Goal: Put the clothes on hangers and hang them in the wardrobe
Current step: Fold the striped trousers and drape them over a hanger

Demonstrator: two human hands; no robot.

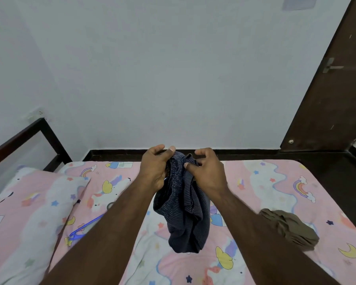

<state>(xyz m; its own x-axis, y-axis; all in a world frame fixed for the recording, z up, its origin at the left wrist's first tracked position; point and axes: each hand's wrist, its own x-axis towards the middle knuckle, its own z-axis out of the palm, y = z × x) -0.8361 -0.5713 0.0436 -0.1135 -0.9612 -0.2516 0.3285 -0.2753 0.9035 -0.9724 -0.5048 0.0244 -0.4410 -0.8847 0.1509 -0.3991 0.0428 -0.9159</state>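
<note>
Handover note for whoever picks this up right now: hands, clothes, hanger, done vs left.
Left hand: grips the top of the navy striped garment, held up above the bed.
Right hand: pinches the same garment's top edge with thumb and fingers.
Blue hanger: lies on the sheet under the left forearm, by the pillow, untouched.
Olive garment: crumpled on the bed beyond the right forearm.
Done: nothing on a hanger in this view.
Left: hanger into the navy garment, then the olive one; hang both. Wardrobe not in view.

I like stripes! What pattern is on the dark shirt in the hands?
Thin pale stripes on the navy shirt, clearest in the head view.
</note>
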